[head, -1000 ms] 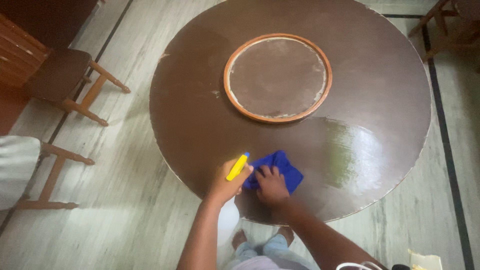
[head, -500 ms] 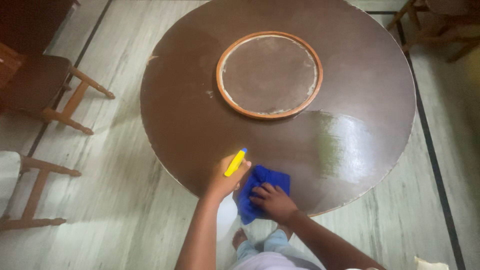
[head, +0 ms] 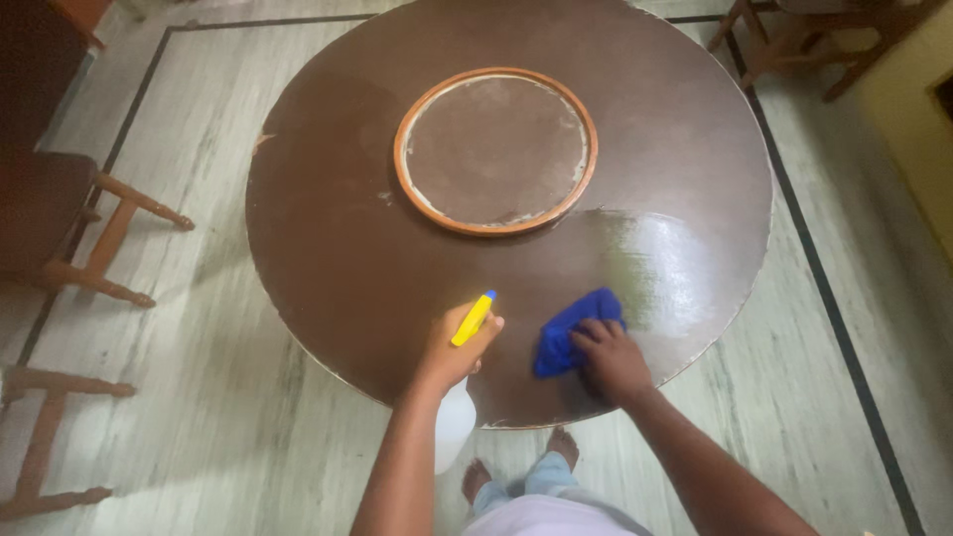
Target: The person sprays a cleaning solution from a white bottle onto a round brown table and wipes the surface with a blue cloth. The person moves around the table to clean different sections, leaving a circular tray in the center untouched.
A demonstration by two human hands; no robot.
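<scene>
While my right hand [head: 611, 359] presses flat on the blue cloth [head: 571, 331] near the table [head: 328, 248] edge, my left hand [head: 457, 347], just beside it, grips the spray bottle [head: 459, 397]. Pushing toward myself could drag the cloth off the rim.

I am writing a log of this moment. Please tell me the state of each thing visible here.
Round dark brown wooden table: glossy patch at the right.
Blue cloth: crumpled, pressed on the table.
Spray bottle with yellow nozzle: held.
Left hand: grips the bottle.
Right hand: on the cloth.
</scene>
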